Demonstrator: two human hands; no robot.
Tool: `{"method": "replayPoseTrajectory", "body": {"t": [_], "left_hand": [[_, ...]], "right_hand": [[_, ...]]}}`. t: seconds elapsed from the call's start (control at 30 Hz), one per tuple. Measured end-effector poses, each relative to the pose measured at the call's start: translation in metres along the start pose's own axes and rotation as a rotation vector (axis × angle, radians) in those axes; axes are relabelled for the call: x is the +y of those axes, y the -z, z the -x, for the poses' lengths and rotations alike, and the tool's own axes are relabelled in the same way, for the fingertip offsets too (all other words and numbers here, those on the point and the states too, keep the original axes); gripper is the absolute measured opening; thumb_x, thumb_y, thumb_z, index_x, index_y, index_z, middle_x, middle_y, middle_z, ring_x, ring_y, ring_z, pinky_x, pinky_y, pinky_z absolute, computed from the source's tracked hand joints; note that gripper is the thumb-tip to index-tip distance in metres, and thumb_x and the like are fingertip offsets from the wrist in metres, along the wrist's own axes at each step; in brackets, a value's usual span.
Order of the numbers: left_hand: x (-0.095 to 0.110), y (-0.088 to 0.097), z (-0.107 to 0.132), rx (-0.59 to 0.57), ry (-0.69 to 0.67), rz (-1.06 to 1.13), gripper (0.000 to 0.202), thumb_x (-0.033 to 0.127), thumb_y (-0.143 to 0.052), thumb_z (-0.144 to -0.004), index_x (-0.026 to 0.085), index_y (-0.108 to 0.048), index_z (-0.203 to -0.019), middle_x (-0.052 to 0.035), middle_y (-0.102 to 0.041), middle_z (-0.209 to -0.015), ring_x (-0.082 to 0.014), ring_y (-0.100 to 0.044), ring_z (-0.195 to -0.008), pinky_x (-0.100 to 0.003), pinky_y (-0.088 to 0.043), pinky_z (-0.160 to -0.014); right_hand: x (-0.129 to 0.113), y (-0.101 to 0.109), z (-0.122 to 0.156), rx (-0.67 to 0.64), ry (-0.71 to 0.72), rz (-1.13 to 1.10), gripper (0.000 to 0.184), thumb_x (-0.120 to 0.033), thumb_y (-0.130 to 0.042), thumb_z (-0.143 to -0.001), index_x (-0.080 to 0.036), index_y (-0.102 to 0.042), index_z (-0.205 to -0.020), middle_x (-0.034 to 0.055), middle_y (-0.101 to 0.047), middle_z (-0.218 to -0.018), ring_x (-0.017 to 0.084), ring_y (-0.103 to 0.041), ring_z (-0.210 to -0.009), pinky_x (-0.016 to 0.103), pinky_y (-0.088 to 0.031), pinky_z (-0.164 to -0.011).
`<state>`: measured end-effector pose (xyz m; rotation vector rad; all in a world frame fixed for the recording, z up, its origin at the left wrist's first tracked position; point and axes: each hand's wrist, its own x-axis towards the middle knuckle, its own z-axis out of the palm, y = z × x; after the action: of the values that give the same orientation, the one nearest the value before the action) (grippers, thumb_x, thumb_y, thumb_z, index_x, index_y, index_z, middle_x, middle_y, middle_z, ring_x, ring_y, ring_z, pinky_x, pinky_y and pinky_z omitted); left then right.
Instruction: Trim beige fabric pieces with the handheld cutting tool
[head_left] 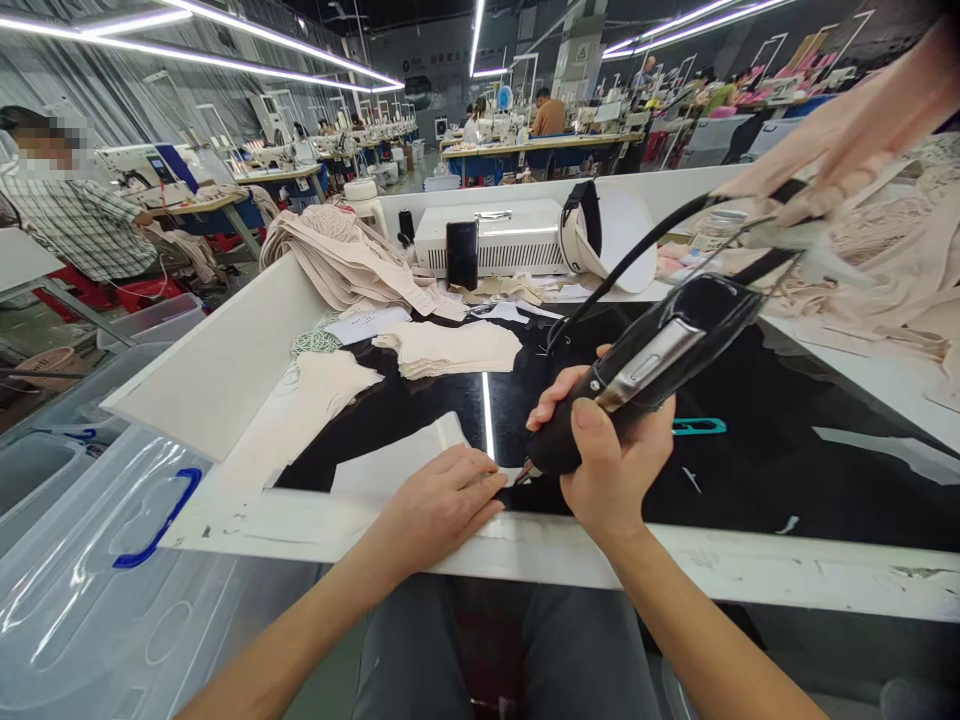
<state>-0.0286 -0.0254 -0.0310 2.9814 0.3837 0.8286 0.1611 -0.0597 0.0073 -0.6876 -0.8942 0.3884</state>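
My right hand [619, 460] is closed around a black corded hand tool [667, 345] with a silver lever on its side. The tool slants down to the left, and its narrow pointed tip [527, 470] is at the black work surface, just right of my left fingertips. My left hand [442, 505] lies flat, fingers stretched out, over the right end of a white sheet [390, 462], whose thickness I cannot make out. Behind it sits a stack of cream cut fabric pieces [457, 348]. A teal-handled tool [699, 426] lies right of my right hand.
Another person's blurred hand [832, 150] reaches in at upper right, near the cable. Bundled beige fabric [337, 255], a vented white box [495, 235], a phone [461, 255] and a visor [600, 235] stand behind. A raised white side panel [217, 350] and clear plastic bins [90, 560] are left.
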Motion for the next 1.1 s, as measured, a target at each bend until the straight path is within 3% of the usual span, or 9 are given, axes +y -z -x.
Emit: {"method": "replayPoseTrajectory", "body": {"t": [0.2, 0.77, 1.1], "left_hand": [[-0.003, -0.0064, -0.0037, -0.066, -0.002, 0.032, 0.032, 0.031, -0.05, -0.123, 0.011, -0.072, -0.135, -0.012, -0.079, -0.119, -0.0253, -0.076, -0.111, -0.042, -0.069, -0.101], [-0.0025, -0.0073, -0.0019, -0.085, 0.091, 0.151, 0.03, 0.031, -0.054, -0.121, 0.015, -0.075, -0.137, -0.0111, -0.078, -0.123, -0.0256, -0.075, -0.117, -0.042, -0.067, -0.108], [-0.0034, -0.0098, -0.0011, -0.076, 0.104, 0.165, 0.03, 0.031, -0.055, -0.121, 0.015, -0.076, -0.136, -0.0117, -0.079, -0.123, -0.0257, -0.075, -0.117, -0.043, -0.067, -0.108]], "right_hand": [[0.0028, 0.0011, -0.0006, 0.009, -0.017, 0.005, 0.04, -0.045, -0.092, -0.093, -0.03, -0.061, -0.113, -0.0052, -0.076, -0.09, 0.012, -0.07, -0.062, 0.028, -0.063, -0.058], [-0.0008, 0.0041, 0.003, 0.01, -0.005, 0.014, 0.042, -0.049, -0.091, -0.092, -0.03, -0.061, -0.113, -0.0045, -0.075, -0.089, 0.013, -0.07, -0.062, 0.03, -0.063, -0.058], [-0.0006, 0.0007, 0.0024, 0.011, 0.011, -0.028, 0.037, -0.041, -0.09, -0.095, -0.03, -0.063, -0.117, -0.0049, -0.076, -0.092, 0.012, -0.071, -0.064, 0.028, -0.064, -0.06]]}}
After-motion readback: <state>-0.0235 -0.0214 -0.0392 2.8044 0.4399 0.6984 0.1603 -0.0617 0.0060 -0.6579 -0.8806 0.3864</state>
